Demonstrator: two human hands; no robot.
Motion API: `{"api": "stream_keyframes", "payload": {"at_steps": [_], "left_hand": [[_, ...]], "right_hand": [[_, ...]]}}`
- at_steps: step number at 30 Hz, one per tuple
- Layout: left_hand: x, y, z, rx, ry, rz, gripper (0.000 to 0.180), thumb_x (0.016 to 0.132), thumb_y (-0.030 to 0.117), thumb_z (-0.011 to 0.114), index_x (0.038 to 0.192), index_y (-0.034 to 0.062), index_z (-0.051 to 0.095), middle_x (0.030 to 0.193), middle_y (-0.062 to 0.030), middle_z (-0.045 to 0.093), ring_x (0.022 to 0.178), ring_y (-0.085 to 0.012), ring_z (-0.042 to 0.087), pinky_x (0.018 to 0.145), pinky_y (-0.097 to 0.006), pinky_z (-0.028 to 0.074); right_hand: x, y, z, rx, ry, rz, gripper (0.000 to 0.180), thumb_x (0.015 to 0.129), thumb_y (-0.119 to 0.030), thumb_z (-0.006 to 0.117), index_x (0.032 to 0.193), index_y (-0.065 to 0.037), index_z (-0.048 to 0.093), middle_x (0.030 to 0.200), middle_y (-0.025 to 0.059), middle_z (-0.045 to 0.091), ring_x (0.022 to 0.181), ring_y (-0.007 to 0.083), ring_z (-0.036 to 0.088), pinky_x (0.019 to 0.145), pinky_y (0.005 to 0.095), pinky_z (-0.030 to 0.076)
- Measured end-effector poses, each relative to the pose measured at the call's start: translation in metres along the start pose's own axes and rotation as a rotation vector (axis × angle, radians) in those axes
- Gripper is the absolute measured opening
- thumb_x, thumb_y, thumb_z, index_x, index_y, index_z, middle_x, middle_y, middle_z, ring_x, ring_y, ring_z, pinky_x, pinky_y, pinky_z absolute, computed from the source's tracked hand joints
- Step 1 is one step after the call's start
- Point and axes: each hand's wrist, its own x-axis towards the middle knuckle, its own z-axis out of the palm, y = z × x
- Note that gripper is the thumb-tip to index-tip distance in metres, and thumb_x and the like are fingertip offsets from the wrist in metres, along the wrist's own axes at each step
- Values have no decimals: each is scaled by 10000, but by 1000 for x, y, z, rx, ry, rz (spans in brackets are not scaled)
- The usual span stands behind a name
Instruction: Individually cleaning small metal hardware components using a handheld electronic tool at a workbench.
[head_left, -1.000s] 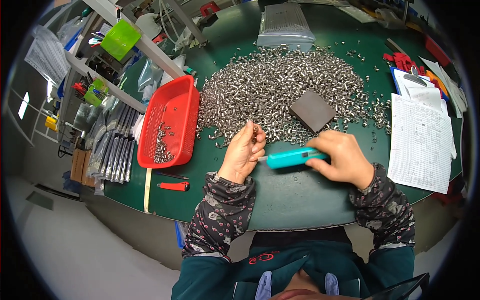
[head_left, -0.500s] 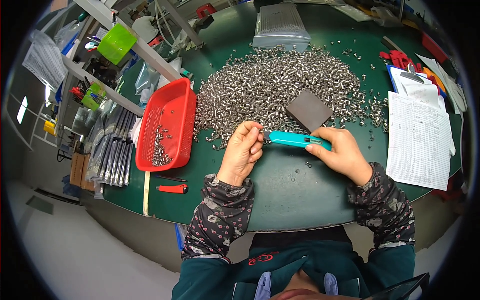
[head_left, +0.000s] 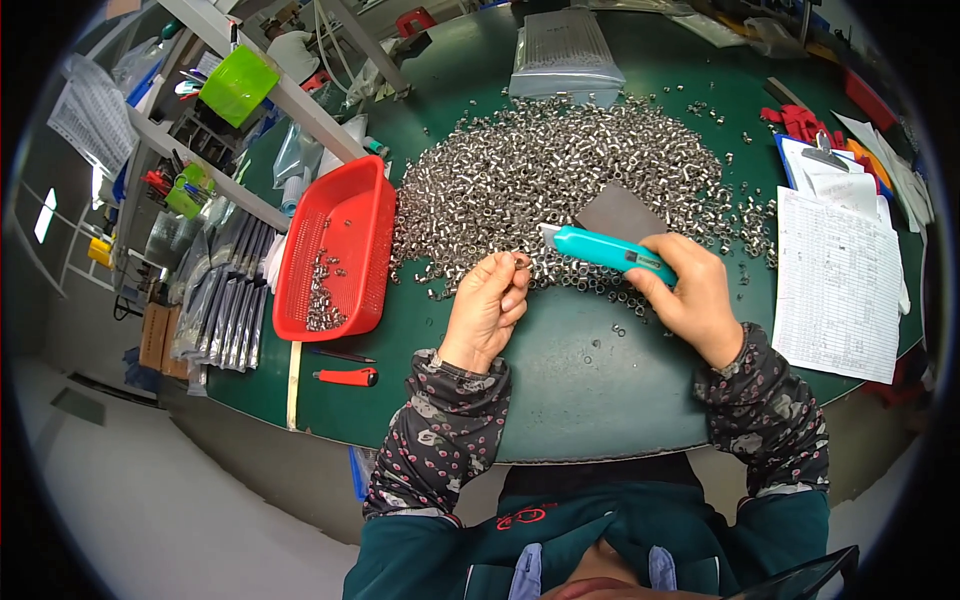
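Note:
A teal utility knife (head_left: 603,249) is gripped in my right hand (head_left: 692,300), its blade end pointing left and slightly up. My left hand (head_left: 480,315) is closed, pinching a small metal ring (head_left: 521,262) between thumb and fingertips. The blade tip is close to that ring but apart from it. Behind both hands spreads a large heap of small silvery metal rings (head_left: 490,190). A dark grey block (head_left: 625,212) lies at the heap's front right, partly covered by the knife and right hand.
To the left stands a red plastic basket (head_left: 376,270) with some rings inside. A red cutter (head_left: 346,377) and a thin dark pen-like tool (head_left: 342,355) lie in front of it. Printed sheets (head_left: 838,290) and a clipboard (head_left: 824,155) lie right. Plastic-bagged tubes (head_left: 567,50) sit behind the heap.
The knife has swung up and away from my left fingers, its blade end raised. My right hand has shifted slightly right and now hides more of the block. My left hand stays nearly still.

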Motion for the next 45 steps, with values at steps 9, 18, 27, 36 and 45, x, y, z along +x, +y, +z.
{"api": "stream_keyframes", "payload": {"at_steps": [9, 18, 27, 36, 45], "left_hand": [[0, 2, 6, 46, 42, 58, 179, 874, 176, 433, 949, 34, 511, 750, -28, 501, 476, -31, 333, 356, -136, 243], [3, 1, 5, 16, 15, 54, 171, 872, 143, 432, 994, 46, 502, 766, -33, 486, 496, -34, 341, 362, -133, 252], [-1, -1, 0, -50, 1, 72, 114, 874, 148, 428, 904, 61, 495, 748, -36, 486, 485, -38, 331, 359, -138, 243], [-1, -4, 14, -129, -53, 17, 249, 880, 286, 413, 754, 71, 431, 741, -49, 438, 528, -69, 349, 370, -156, 261], [-6, -41, 95, 1346, -228, 133, 205, 663, 83, 642, 845, 28, 564, 581, -21, 419, 509, -92, 396, 481, -237, 345]], "right_hand": [[0, 1, -1, -17, -12, -21, 206, 682, -202, 631, 784, -39, 559, 645, 90, 514, 578, 266, 514, 505, 348, 400], [1, 2, 0, -6, -8, -24, 207, 680, -201, 631, 786, -38, 561, 648, 92, 525, 591, 266, 523, 511, 348, 407], [-3, 1, 2, 2, -16, -14, 212, 671, -197, 636, 787, -37, 561, 655, 95, 531, 594, 268, 528, 514, 348, 408], [8, 18, -1, 114, 127, 107, 234, 689, -227, 628, 807, -30, 583, 704, 122, 564, 633, 280, 560, 547, 330, 428], [8, 25, -4, 183, 207, 145, 269, 681, -280, 627, 799, -41, 588, 701, 104, 571, 637, 268, 563, 551, 339, 436]]}}
